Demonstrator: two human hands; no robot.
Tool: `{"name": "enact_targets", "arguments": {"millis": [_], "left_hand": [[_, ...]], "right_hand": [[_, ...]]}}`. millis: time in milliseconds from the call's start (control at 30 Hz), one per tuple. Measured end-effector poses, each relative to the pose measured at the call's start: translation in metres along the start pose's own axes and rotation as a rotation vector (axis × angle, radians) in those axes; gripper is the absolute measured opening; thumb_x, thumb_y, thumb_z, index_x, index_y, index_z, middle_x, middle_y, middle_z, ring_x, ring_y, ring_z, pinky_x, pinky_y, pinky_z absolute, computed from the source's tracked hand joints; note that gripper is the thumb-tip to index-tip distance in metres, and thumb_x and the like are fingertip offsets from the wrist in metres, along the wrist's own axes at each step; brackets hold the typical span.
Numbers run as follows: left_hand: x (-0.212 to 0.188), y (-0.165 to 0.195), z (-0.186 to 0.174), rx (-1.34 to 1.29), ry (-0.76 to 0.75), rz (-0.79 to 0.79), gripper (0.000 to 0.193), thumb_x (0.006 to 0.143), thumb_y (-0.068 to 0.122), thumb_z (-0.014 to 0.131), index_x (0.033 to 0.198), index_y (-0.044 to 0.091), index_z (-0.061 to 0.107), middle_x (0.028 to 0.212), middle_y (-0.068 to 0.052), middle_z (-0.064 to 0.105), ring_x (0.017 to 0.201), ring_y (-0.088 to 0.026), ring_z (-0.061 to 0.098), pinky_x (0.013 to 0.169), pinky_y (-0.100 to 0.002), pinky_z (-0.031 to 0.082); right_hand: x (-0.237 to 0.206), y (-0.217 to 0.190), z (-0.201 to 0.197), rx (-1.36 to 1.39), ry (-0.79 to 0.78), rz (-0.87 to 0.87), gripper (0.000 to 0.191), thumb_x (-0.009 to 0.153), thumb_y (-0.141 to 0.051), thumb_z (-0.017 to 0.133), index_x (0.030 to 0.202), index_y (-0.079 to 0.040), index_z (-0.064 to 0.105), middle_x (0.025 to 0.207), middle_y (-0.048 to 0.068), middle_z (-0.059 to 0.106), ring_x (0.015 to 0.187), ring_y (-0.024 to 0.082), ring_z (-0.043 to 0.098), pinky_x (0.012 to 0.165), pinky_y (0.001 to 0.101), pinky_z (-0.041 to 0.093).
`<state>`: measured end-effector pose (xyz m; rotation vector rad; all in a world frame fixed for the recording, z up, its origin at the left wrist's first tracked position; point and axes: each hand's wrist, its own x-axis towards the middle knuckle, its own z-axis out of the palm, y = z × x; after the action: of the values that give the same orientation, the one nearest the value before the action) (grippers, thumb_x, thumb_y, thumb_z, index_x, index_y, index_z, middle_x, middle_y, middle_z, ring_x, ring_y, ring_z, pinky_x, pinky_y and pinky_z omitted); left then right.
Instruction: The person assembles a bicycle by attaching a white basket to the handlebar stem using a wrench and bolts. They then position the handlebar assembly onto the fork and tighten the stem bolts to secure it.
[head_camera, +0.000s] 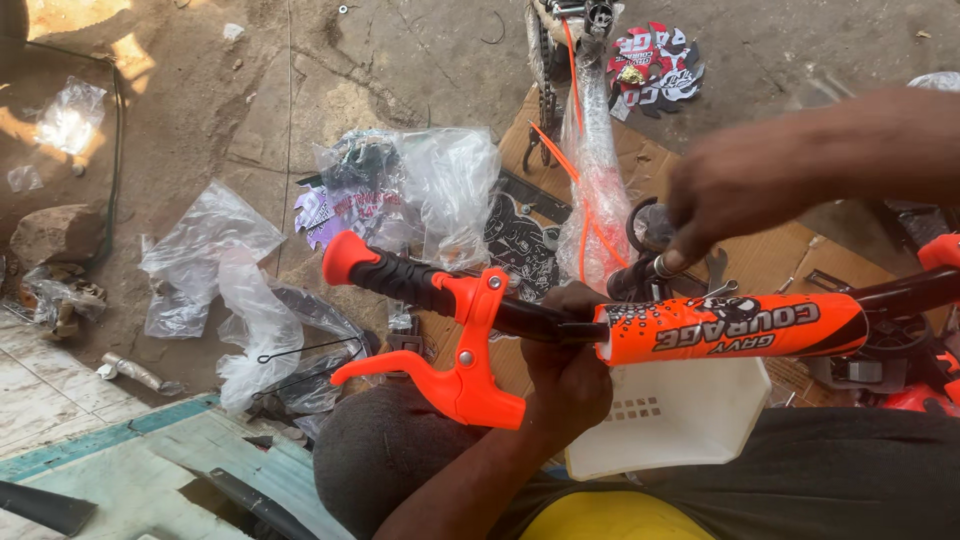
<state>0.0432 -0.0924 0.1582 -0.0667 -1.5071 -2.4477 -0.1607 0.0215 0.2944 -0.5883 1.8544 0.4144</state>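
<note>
Above the white basket (690, 420) | left hand (565, 375) is closing around the handlebar (520, 318), beside the orange pad (725, 328) | right hand (745, 185), blurred, is hovering behind pad, grip I cannot tell | orange brake lever (465, 365) is hanging left of pad.

You hold a black handlebar (530, 318) lying level: orange-tipped black grip (385, 272) at left, orange brake lever (455, 360) hanging below, orange padded sleeve (730, 328) at right.

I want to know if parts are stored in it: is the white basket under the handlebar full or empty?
Empty as far as it shows: the basket has bare white walls inside. Its near part is hidden behind the left hand and the handlebar.
</note>
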Motion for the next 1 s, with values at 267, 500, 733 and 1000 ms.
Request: {"name": "enact_targets", "arguments": {"millis": [267,500,733,1000], "left_hand": [[-0.001,0.002,-0.003,0.001,-0.015,-0.043,0.013,0.096,-0.005,0.058,0.108,-0.001,0.063,0.104,-0.007,0.064,0.097,-0.015,0.061,0.089,-0.028,0.05],[-0.003,0.003,-0.001,-0.018,0.009,-0.049,0.011,0.098,-0.003,0.061,0.108,-0.002,0.064,0.105,-0.005,0.065,0.097,-0.013,0.062,0.088,-0.028,0.051],[0.002,0.007,-0.001,0.055,-0.01,-0.001,0.013,0.098,-0.005,0.058,0.109,-0.001,0.063,0.104,-0.006,0.063,0.096,-0.014,0.061,0.088,-0.028,0.05],[-0.001,0.002,-0.001,-0.025,0.013,-0.003,0.012,0.097,-0.005,0.061,0.109,-0.001,0.063,0.104,-0.007,0.066,0.096,-0.014,0.063,0.089,-0.028,0.051]], "right_hand": [[-0.003,0.021,0.036,-0.061,0.362,-0.265,0.039,0.089,-0.058,0.06,0.099,-0.026,0.079,0.08,-0.003,0.068,0.083,0.017,0.063,0.084,0.0428,0.045],[0.002,-0.005,-0.012,-0.582,0.263,-0.385,0.034,0.092,-0.054,0.064,0.086,-0.027,0.082,0.075,-0.007,0.069,0.085,0.015,0.061,0.105,0.0411,0.034],[-0.005,0.02,0.032,0.546,-0.084,-0.083,0.052,0.098,-0.054,0.055,0.095,-0.007,0.078,0.07,0.016,0.066,0.069,0.028,0.058,0.063,0.0445,0.055],[-0.007,-0.001,0.001,-0.57,0.33,-0.297,0.024,0.09,-0.049,0.064,0.092,-0.031,0.08,0.087,-0.009,0.069,0.096,0.014,0.061,0.114,0.0463,0.029]]}}
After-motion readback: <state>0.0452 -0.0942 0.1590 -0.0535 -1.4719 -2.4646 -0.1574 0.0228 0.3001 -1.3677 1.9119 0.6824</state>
